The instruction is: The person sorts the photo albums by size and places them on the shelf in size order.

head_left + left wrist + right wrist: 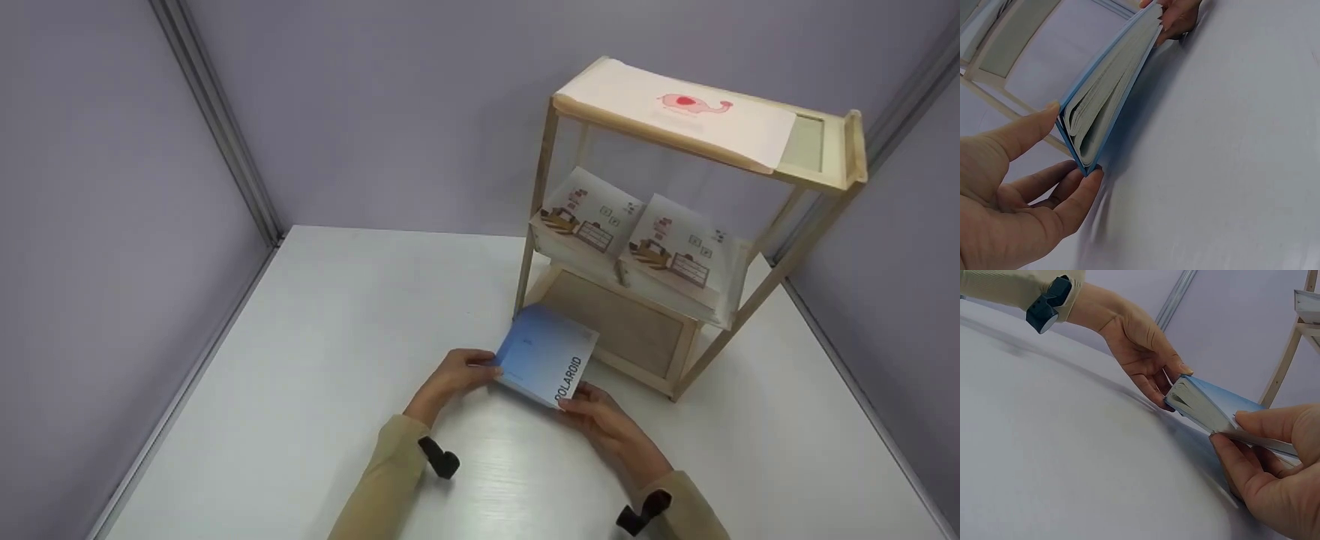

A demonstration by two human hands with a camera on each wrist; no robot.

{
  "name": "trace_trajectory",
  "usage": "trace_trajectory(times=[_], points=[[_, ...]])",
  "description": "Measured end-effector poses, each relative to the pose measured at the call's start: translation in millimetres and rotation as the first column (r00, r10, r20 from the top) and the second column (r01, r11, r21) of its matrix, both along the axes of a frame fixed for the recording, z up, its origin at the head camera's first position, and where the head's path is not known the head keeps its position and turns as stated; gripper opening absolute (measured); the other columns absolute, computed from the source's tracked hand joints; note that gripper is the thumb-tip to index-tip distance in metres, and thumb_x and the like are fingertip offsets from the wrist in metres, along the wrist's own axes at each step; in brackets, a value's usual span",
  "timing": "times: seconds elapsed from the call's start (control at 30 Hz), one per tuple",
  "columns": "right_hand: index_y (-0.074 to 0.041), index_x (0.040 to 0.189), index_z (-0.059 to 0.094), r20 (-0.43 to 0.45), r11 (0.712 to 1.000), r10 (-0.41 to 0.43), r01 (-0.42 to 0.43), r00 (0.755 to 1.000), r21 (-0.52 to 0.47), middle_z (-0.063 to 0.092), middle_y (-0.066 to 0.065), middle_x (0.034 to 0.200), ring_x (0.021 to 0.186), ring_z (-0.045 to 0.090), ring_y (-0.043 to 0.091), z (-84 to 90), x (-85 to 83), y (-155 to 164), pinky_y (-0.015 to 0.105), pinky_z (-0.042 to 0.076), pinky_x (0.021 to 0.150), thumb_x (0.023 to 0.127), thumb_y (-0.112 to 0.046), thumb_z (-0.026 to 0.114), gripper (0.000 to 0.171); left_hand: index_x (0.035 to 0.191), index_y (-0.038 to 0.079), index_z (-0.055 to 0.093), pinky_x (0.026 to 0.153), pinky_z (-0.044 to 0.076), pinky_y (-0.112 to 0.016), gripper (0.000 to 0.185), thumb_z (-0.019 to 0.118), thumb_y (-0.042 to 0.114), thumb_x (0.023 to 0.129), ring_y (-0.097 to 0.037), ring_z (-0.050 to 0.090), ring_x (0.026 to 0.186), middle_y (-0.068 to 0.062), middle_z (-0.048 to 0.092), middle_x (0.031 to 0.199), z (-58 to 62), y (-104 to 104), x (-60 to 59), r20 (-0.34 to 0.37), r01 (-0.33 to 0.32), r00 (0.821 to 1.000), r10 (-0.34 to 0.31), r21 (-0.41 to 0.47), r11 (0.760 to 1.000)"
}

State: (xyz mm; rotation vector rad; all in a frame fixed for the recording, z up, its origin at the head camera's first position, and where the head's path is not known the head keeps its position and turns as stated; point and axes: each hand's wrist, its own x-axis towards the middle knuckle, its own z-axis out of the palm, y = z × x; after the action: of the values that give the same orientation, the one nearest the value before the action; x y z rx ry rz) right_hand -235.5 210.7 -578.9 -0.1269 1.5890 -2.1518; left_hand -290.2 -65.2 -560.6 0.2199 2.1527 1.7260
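Note:
A blue-and-white photo album [544, 356] marked POLAROID is held tilted just above the white table, in front of the wooden rack's lower panel. My left hand [454, 376] pinches its left corner at the spine, thumb on the cover and fingers beneath, as the left wrist view shows with the album [1109, 84] and hand [1027, 191]. At the lower right corner my right hand [606, 421] grips it between thumb and fingers. In the right wrist view, the right hand [1280, 461] holds the page-edge side of the album [1207, 405]; its pages look slightly parted.
The wooden rack [536, 187] stands at the back right. Two illustrated booklets, a left one [589, 214] and a right one [679, 251], lean on its middle shelf. A white cloth with a pink elephant [690, 124] covers most of its top. Walls enclose the white table [300, 360].

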Motion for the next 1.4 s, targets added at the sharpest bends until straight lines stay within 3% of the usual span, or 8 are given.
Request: trace_trajectory(times=[0.47,0.67,0.87,1.07,1.23,1.4], points=[[0.010,0.141,0.019,0.003,0.999,-0.045,0.045,0.999,0.002,0.056,0.006,0.118,0.108,0.057,0.014,0.9,-1.1,1,0.023,0.047,0.091,0.092,0.004,0.051,0.059,0.129,-0.003,0.051,0.096,0.045,-0.038,0.059,0.070,0.029,0.083,-0.030,0.051,0.118,-0.019,0.050,0.132,0.0,5,-6.3,0.011,-0.019,1.000,0.019,0.007,1.000],[0.010,0.142,0.017,0.005,0.998,-0.055,0.055,0.998,0.005,0.055,0.007,0.120,0.110,0.056,0.014,6.0,-0.1,-1,0.029,0.043,0.098,0.092,0.005,0.049,0.060,0.128,-0.001,0.053,0.094,0.047,-0.035,0.057,0.071,0.029,0.082,-0.028,0.054,0.115,-0.018,0.052,0.129,3.5,7,-7.8,0.025,-0.046,0.999,0.047,-0.013,0.999],[0.011,0.140,0.022,-0.018,0.993,-0.111,0.112,0.994,0.043,0.057,0.006,0.116,0.106,0.057,0.013,-0.1,-3.7,-3,0.024,0.047,0.091,0.091,0.002,0.053,0.059,0.128,0.001,0.054,0.094,0.046,-0.038,0.056,0.069,0.032,0.083,-0.029,0.052,0.116,-0.017,0.054,0.127,8.1,10,-8.4,-0.012,-0.066,0.998,0.065,-0.074,0.995],[0.012,0.141,0.020,-0.013,0.991,-0.120,0.121,0.993,0.064,0.056,0.006,0.115,0.104,0.058,0.012,8.3,-0.8,-6,0.025,0.047,0.092,0.092,0.004,0.050,0.057,0.128,0.001,0.054,0.094,0.046,-0.040,0.055,0.068,0.032,0.084,-0.032,0.051,0.118,-0.018,0.054,0.127,10.0,13,-9.9,-0.041,-0.071,0.997,0.068,-0.102,0.992],[0.014,0.140,0.019,-0.014,0.991,-0.116,0.116,0.993,0.060,0.054,0.009,0.117,0.106,0.057,0.013,18.0,2.8,-7,0.028,0.045,0.096,0.092,0.006,0.048,0.057,0.127,0.000,0.054,0.095,0.045,-0.041,0.055,0.068,0.031,0.084,-0.031,0.052,0.117,-0.018,0.055,0.126,9.6,15,-10.8,-0.047,-0.084,0.996,0.080,-0.090,0.992],[0.013,0.140,0.021,-0.003,0.989,-0.140,0.140,0.990,0.044,0.054,0.009,0.118,0.105,0.057,0.012,16.7,0.1,-6,0.027,0.046,0.094,0.092,0.006,0.048,0.056,0.127,-0.003,0.053,0.096,0.044,-0.041,0.057,0.068,0.031,0.084,-0.031,0.052,0.116,-0.019,0.055,0.126,10.6,17,-12.5,-0.050,-0.093,0.995,0.090,-0.063,0.994]])
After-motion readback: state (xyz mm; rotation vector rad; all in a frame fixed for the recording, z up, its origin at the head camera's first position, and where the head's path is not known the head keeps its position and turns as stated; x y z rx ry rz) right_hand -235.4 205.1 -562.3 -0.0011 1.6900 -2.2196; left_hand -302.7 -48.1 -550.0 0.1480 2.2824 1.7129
